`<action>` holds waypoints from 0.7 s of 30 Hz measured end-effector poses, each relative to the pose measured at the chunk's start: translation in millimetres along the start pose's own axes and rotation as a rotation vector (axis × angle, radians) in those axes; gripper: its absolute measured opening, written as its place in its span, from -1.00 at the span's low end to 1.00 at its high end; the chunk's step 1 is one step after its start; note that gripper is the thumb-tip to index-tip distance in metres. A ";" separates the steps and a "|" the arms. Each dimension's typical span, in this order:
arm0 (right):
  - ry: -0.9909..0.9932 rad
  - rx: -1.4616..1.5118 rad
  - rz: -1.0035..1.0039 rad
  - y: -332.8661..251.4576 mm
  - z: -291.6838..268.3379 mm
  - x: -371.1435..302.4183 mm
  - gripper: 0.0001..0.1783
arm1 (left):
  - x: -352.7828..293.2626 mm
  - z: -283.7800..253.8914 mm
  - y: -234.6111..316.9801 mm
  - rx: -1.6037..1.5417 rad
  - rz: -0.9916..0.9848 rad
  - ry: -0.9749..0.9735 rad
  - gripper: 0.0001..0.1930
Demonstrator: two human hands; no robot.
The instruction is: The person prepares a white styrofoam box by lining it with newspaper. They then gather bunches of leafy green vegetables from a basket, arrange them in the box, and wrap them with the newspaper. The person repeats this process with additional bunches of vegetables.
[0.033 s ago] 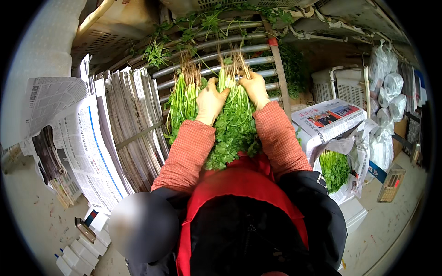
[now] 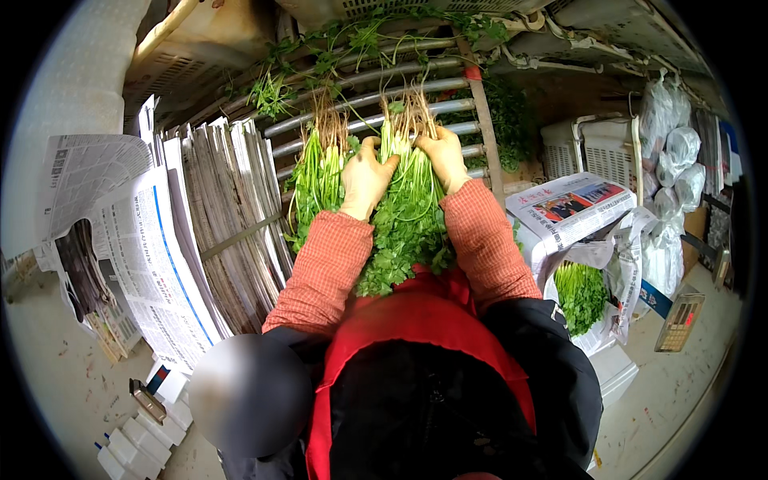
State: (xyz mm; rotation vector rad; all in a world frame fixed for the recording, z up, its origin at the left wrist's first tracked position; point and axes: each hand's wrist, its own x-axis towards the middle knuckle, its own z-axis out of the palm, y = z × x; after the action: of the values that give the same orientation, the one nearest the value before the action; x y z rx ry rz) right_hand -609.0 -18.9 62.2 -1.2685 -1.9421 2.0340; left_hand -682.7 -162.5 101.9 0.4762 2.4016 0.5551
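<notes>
Left hand [image 2: 366, 180] and right hand [image 2: 445, 160] have some fingers hidden, and one round patch [image 2: 251, 396] is blurred.

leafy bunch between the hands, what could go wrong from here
No tie shows on the leafy bunch, so stems might slip apart if the left hand or right hand loosens.
The smaller bunch lies close beside the left hand, so stems could get mixed.
The thin roots lie over gapped metal bars and might snag there.
</notes>
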 end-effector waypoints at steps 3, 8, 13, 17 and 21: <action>-0.090 0.374 0.041 -2.9 -10.7 -12.6 -0.72 | -4.8 -3.4 -5.4 -0.327 0.017 -0.043 -0.38; -0.223 0.411 0.119 -19.9 -22.3 -27.8 -0.72 | -13.0 -7.8 -9.0 -0.635 0.104 -0.110 -0.39; -0.219 0.332 -0.026 -22.3 -14.3 -35.4 -0.76 | -18.6 -5.9 0.6 -0.392 0.159 -0.017 -0.36; -0.144 0.223 0.007 -14.6 -15.8 -39.6 -0.76 | -14.0 -5.5 -0.2 -0.581 0.141 -0.042 -0.41; -0.113 0.506 0.030 -11.9 -21.4 -45.4 -0.82 | -11.3 -5.0 -7.4 -0.597 0.133 -0.108 -0.44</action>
State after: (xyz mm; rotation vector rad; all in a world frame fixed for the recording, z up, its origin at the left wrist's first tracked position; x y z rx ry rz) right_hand -572.4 -24.4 98.2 -1.0821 -1.3080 2.4381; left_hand -678.9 -175.3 107.3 0.3855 1.9783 1.2192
